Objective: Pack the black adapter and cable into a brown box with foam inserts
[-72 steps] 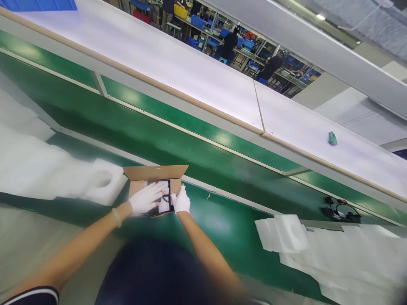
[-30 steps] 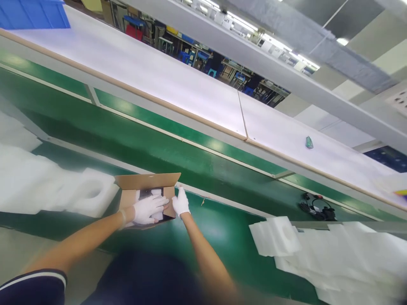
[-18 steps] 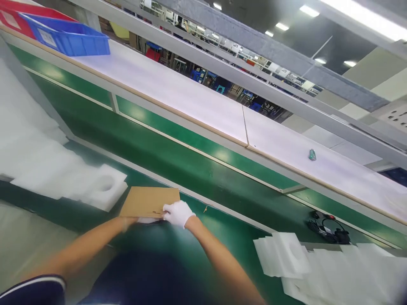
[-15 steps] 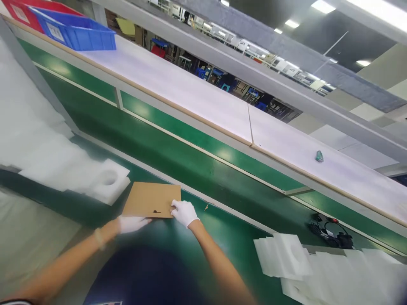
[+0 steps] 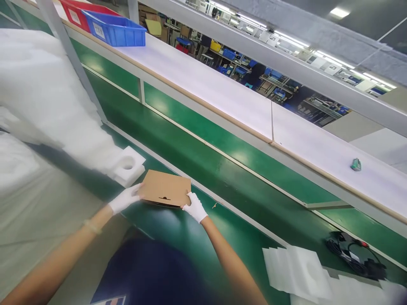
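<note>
Two gloved hands, set apart, hold a closed brown cardboard box (image 5: 165, 192) by its opposite ends at the near side of a green conveyor belt (image 5: 248, 199). The left hand (image 5: 125, 198), in a white glove, has its fingers curled on the box's left edge. The right hand (image 5: 195, 207), gloved likewise, pinches the near right corner, thumb on the lid. The lid lies flat and shut, with a small dark tab slot showing along its near side. Whether the box rests on the belt or is lifted just clear of it cannot be told. Just beside the box, to its left, sits a white foam insert (image 5: 129, 166) with a round hole, at the end of a blurred heap of the same foam. More foam pieces (image 5: 299, 273) lie well apart to the right, with a bundle of black cables (image 5: 354, 256) beyond them. Across the belt runs a white shelf (image 5: 222, 91), bearing a blue bin (image 5: 117, 30) and a red bin (image 5: 78, 9) at far left and a small green object (image 5: 355, 164) at right. The person's dark top fills the bottom of the view.
</note>
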The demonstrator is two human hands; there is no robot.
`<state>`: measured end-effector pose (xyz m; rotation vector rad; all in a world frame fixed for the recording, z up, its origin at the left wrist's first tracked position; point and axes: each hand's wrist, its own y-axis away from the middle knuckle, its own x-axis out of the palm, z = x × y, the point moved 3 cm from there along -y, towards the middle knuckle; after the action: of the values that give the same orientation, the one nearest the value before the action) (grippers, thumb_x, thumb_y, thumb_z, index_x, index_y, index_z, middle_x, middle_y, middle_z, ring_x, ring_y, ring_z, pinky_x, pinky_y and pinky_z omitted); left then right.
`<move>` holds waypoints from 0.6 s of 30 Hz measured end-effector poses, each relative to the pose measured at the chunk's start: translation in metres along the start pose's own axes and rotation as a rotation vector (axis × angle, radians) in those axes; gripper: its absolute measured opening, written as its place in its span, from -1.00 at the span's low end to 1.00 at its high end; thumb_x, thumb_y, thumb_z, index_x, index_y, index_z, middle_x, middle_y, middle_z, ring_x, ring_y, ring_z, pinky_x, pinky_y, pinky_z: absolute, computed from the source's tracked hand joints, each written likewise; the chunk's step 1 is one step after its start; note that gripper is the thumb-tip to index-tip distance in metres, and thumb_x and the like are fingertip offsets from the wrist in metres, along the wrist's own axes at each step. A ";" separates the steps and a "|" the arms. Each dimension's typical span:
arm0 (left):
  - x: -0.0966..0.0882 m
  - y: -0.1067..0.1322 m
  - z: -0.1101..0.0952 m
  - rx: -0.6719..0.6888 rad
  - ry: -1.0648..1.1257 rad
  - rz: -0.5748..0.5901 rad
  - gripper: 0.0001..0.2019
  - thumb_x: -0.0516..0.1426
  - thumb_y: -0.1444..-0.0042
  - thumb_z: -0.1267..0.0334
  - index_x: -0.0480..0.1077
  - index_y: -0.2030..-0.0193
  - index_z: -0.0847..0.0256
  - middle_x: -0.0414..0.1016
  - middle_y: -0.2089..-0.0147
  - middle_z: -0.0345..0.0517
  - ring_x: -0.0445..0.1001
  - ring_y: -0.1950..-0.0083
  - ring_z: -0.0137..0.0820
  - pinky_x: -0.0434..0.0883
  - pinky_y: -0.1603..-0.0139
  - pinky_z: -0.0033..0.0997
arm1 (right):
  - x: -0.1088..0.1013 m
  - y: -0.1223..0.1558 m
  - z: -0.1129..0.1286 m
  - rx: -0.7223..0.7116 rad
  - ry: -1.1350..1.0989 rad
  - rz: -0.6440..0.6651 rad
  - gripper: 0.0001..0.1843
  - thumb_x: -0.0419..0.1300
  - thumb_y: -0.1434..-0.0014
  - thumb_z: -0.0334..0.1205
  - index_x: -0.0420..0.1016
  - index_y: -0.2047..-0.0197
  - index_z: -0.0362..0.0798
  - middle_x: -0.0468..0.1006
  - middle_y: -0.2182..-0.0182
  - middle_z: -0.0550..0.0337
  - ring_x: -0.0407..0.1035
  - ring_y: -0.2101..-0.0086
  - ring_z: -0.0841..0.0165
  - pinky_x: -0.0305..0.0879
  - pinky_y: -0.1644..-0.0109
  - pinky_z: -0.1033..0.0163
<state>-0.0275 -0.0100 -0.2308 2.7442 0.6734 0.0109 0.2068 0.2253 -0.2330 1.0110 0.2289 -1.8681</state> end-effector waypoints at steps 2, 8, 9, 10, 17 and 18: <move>-0.006 -0.001 0.007 0.012 -0.086 -0.002 -0.09 0.21 0.02 -0.13 -0.03 -0.37 0.27 0.02 -0.37 0.10 0.13 -0.32 -0.11 0.23 -0.28 -0.08 | -0.001 -0.001 0.001 -0.033 0.069 -0.040 -0.23 0.30 0.00 -0.19 0.14 -0.26 0.00 0.35 0.03 0.10 0.29 0.04 0.27 0.27 0.01 0.21; -0.015 -0.011 0.025 0.293 -0.669 -0.100 -0.43 0.00 -0.15 -0.17 0.39 -0.10 0.24 0.46 -0.05 0.06 0.42 -0.05 -0.13 0.38 -0.12 -0.11 | 0.000 0.001 -0.005 -0.186 0.422 -0.052 -0.52 0.14 -0.22 -0.11 0.29 -0.19 -0.03 0.43 0.15 0.07 0.31 0.14 0.26 0.25 0.11 0.23; -0.014 -0.011 0.027 0.374 -0.768 -0.106 -0.47 -0.04 -0.20 -0.12 0.42 -0.05 0.24 0.50 0.06 0.07 0.45 0.05 -0.15 0.40 -0.03 -0.12 | 0.001 0.001 -0.007 -0.213 0.478 -0.039 -0.53 0.11 -0.25 -0.11 0.29 -0.20 -0.04 0.43 0.16 0.05 0.31 0.15 0.25 0.24 0.10 0.22; -0.012 -0.012 0.030 0.443 -0.868 -0.114 -0.51 -0.08 -0.24 -0.07 0.44 -0.01 0.25 0.52 0.16 0.08 0.46 0.14 -0.17 0.42 0.05 -0.13 | 0.003 0.002 -0.009 -0.235 0.526 -0.023 -0.53 0.08 -0.27 -0.10 0.28 -0.21 -0.05 0.44 0.17 0.03 0.31 0.15 0.24 0.23 0.10 0.20; 0.003 -0.005 0.040 0.589 -1.210 -0.216 -0.66 -0.09 -0.32 0.13 0.43 0.02 0.21 0.42 0.37 -0.03 0.35 0.29 -0.28 0.29 0.30 -0.28 | -0.002 -0.003 -0.019 -0.314 0.580 -0.124 -0.61 0.09 -0.26 -0.05 0.42 -0.11 0.06 0.31 -0.13 0.01 0.13 -0.14 0.10 0.09 -0.16 -0.02; 0.005 -0.004 0.040 0.584 -1.222 -0.252 -0.67 -0.07 -0.31 0.14 0.43 0.01 0.19 0.42 0.35 -0.02 0.36 0.27 -0.28 0.29 0.29 -0.27 | -0.002 -0.005 -0.019 -0.350 0.563 -0.110 -0.62 0.10 -0.25 -0.08 0.42 -0.11 0.05 0.24 -0.20 0.04 0.05 -0.20 0.11 0.05 -0.21 -0.03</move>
<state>-0.0219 -0.0164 -0.2705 2.3860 0.6469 -1.9515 0.2138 0.2394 -0.2444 1.2697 0.9253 -1.5238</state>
